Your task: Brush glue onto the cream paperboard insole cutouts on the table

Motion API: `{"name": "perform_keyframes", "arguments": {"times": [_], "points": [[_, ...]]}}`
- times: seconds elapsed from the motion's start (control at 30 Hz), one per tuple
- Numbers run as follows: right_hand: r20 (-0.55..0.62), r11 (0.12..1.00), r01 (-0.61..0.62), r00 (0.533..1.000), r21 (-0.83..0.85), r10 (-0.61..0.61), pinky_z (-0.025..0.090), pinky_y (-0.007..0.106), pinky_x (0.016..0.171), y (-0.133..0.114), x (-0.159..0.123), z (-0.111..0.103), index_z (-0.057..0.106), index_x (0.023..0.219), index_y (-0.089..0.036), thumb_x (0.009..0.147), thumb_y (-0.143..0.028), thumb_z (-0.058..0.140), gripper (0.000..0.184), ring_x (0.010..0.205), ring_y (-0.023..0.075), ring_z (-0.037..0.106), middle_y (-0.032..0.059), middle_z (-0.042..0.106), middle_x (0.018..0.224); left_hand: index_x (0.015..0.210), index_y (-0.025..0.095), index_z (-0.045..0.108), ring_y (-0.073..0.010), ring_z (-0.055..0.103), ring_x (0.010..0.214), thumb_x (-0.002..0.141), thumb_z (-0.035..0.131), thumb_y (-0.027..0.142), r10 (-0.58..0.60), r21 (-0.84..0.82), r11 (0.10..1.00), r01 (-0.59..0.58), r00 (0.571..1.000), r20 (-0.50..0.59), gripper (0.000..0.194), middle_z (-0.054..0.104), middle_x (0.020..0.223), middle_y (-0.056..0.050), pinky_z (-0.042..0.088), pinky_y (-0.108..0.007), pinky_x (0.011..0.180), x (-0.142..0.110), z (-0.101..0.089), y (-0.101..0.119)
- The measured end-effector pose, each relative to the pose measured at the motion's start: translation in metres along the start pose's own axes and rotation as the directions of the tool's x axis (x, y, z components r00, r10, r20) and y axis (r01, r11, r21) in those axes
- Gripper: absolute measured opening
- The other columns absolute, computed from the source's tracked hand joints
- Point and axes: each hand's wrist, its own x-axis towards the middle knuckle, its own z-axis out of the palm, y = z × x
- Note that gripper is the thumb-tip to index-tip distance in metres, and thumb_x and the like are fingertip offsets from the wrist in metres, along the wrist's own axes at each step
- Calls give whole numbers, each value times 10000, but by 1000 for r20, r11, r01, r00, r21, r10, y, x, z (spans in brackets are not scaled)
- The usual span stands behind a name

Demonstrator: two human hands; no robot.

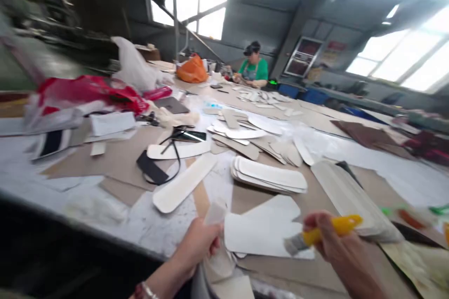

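My left hand is closed round a pale strip-shaped cut piece at the near edge of the table. My right hand grips a brush with a yellow handle; its grey bristles rest on a white flat cut piece lying between my two hands. A stack of long white rounded pieces lies just beyond it, and a single long piece lies to the left.
The long work table is strewn with cardboard sheets, pale cut pieces, a black strap, red and orange bags. A person in a green top sits at the far end. A ribbed white stack lies to the right.
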Motion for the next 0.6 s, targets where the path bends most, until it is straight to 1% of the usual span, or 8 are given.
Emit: {"name": "perform_keyframes", "arguments": {"times": [0.07, 0.13, 0.17, 0.23, 0.3, 0.4, 0.53, 0.6], "points": [[61, 983, -73, 996, 169, 63, 386, 217, 384, 0, -5, 12, 583, 706, -163, 783, -681, 444, 542, 454, 115, 471, 7, 538, 577, 538, 155, 464, -70, 388, 407, 774, 516, 387, 9, 0, 1000, -9, 999, 44, 335, 440, 448, 53, 271, -210, 435, 3, -3, 0], [122, 925, -118, 989, 361, 79, 382, 204, 394, -6, -7, 36, 565, 723, -165, 777, -671, 467, 518, 479, 107, 476, 15, 556, 647, 546, 156, 474, -74, 386, 410, 687, 542, 454, 14, -7, 1000, -14, 998, 58, 336, 456, 450, 45, 262, -212, 437, 0, -6, -1], [140, 898, -142, 986, 417, 91, 388, 202, 408, -9, -8, 48, 556, 719, -165, 774, -650, 497, 492, 481, 104, 477, 12, 556, 648, 541, 160, 473, -76, 379, 402, 651, 553, 468, 8, -6, 1000, -7, 998, 58, 337, 455, 440, 44, 252, -214, 432, -2, -7, -1], [185, 862, -202, 974, 465, 128, 405, 207, 444, -12, -12, 69, 543, 714, -165, 759, -586, 575, 425, 472, 103, 480, -8, 547, 594, 523, 164, 475, -80, 376, 388, 612, 562, 468, -9, 6, 1000, 8, 998, 55, 329, 456, 417, 37, 238, -217, 421, -2, -7, -2], [241, 849, -255, 958, 464, 156, 422, 217, 488, -10, -15, 80, 539, 722, -168, 734, -523, 636, 368, 473, 109, 495, -26, 540, 548, 506, 162, 483, -83, 382, 380, 593, 566, 459, -22, 22, 1000, 21, 999, 49, 321, 460, 405, 29, 236, -217, 412, 0, -5, -4], [273, 882, -285, 944, 376, 188, 433, 237, 515, 1, -18, 80, 543, 736, -177, 728, -486, 650, 327, 509, 135, 535, -22, 553, 561, 519, 170, 485, -83, 374, 361, 574, 560, 439, -32, 34, 999, 30, 999, 41, 285, 458, 385, 36, 240, -216, 394, 3, -3, -4], [115, 951, -246, 967, 186, 228, 446, 263, 499, 11, -19, 61, 556, 718, -200, 728, -508, 633, 318, 511, 160, 545, -4, 570, 598, 574, 182, 482, -88, 375, 359, 579, 556, 439, -36, 32, 999, 35, 999, 19, 268, 452, 377, 54, 255, -215, 383, 0, -1, 0], [63, 958, -245, 969, 152, 238, 454, 263, 497, 10, -20, 53, 562, 715, -204, 721, -515, 639, 320, 508, 161, 547, -1, 583, 604, 589, 182, 482, -89, 384, 365, 590, 562, 448, -42, 36, 998, 42, 999, 12, 278, 459, 386, 55, 266, -213, 386, -2, -1, 1]]}}
